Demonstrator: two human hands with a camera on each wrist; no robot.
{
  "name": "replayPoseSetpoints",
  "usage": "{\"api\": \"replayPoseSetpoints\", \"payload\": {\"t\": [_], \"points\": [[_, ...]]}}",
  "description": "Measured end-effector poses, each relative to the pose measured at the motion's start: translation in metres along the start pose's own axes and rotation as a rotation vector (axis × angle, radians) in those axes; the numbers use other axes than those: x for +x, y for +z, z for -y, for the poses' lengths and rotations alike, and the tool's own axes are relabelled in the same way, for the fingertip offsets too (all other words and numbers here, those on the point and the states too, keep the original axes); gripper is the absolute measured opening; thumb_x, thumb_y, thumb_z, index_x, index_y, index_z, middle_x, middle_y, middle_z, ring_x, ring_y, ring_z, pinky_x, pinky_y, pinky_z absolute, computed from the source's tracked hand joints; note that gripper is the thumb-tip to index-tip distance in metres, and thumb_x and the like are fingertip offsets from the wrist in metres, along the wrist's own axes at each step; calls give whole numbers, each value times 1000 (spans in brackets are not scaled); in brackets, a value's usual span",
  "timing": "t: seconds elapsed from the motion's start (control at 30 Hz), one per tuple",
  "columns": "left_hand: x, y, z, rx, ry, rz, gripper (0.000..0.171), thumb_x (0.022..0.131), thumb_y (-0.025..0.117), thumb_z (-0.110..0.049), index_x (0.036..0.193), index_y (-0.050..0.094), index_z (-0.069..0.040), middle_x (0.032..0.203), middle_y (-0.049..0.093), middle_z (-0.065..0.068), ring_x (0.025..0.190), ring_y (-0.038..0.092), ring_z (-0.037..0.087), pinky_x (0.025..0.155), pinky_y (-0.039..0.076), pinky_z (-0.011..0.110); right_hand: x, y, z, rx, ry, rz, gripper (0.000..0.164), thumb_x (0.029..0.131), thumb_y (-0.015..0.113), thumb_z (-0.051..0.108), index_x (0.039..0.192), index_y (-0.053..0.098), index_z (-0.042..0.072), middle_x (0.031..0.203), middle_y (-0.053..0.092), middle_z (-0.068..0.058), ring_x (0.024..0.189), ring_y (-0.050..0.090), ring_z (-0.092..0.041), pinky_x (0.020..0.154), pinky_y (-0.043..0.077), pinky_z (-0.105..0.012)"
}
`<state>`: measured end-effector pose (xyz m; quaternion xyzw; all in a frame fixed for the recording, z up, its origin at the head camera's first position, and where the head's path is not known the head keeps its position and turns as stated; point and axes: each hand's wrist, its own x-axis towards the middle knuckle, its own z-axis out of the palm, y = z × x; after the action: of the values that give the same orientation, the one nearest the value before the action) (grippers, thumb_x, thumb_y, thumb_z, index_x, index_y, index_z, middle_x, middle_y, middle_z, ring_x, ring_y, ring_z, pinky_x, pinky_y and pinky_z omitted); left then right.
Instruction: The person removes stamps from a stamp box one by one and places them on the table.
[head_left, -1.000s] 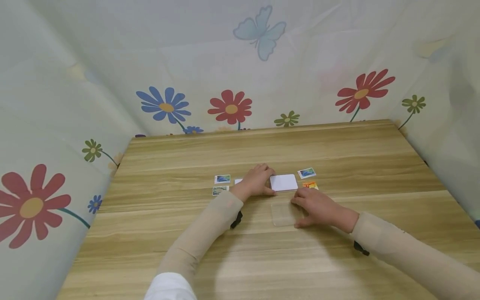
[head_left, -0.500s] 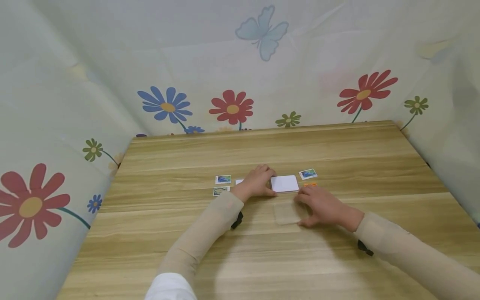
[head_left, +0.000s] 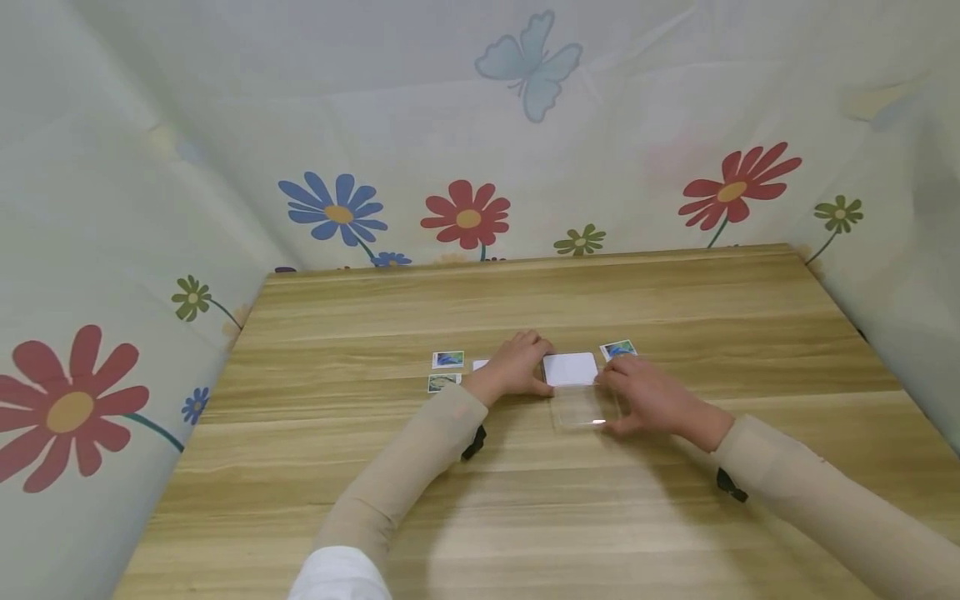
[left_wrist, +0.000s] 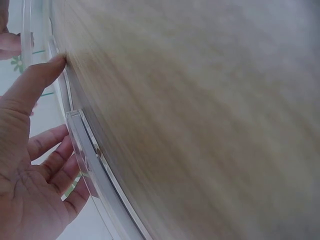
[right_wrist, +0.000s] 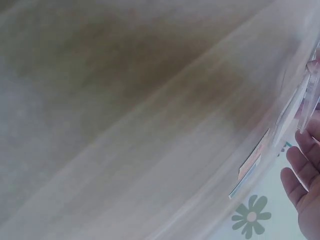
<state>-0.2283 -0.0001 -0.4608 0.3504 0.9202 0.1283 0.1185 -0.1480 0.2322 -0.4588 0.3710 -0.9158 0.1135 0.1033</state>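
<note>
In the head view, a shallow clear box with a white card [head_left: 570, 369] on top lies on the table. My left hand [head_left: 517, 364] holds its left side, thumb at the near corner and forefinger at the far one. A clear plastic lid [head_left: 583, 407] is in my right hand [head_left: 648, 396], gripped by its right edge between thumb and fingers. It stands just in front of the box, its near edge catching the light. Under my left hand, a second clear case [left_wrist: 100, 170] shows in the left wrist view, near the loosely bent fingers [left_wrist: 52, 145].
Two small picture cards, an upper one [head_left: 448, 359] and a lower one [head_left: 444, 382], lie left of my left hand. Another picture card [head_left: 618, 348] lies beyond my right hand. The wooden table [head_left: 360, 317] meets a flower-patterned curtain [head_left: 405, 108] behind.
My right hand has moved slightly forward and right, bringing the clear lid closer to the white card. It now covers the orange picture card. My left hand has stayed at the box.
</note>
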Motion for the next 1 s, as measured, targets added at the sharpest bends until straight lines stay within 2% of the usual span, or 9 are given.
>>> {"api": "replayPoseSetpoints", "payload": {"t": [0.3, 0.53, 0.83, 1.0], "points": [[-2, -4, -2, -5, -2, 14, 71, 76, 77, -44, 132, 52, -8, 131, 49, 9, 122, 42, 24, 103, 38, 41, 9, -2, -10, 43, 61, 5, 54, 64, 82, 33, 101, 65, -1, 94, 57, -9, 81, 51, -20, 69, 45, -37], [-4, -5, -4, -11, -8, 22, 72, 76, 77, -44, 132, 51, -7, 132, 48, 9, 123, 42, 24, 104, 37, 41, 16, -3, -15, 45, 113, 41, 58, 66, 81, 34, 107, 63, -3, 103, 58, -15, 95, 54, -29, 80, 48, -43], [-3, -3, -3, 3, -14, 17, 71, 76, 77, -43, 132, 51, -8, 131, 50, 8, 121, 43, 23, 102, 38, 39, 27, -1, -20, 55, 122, 56, 58, 66, 83, 32, 107, 63, -4, 100, 59, -13, 89, 54, -25, 76, 47, -41], [-4, -4, -4, 14, -15, 17, 70, 76, 77, -43, 131, 52, -7, 129, 51, 8, 119, 44, 23, 100, 39, 39, 32, 2, -24, 69, 131, 65, 59, 67, 83, 34, 109, 64, -3, 101, 59, -12, 90, 54, -25, 78, 46, -41]]}}
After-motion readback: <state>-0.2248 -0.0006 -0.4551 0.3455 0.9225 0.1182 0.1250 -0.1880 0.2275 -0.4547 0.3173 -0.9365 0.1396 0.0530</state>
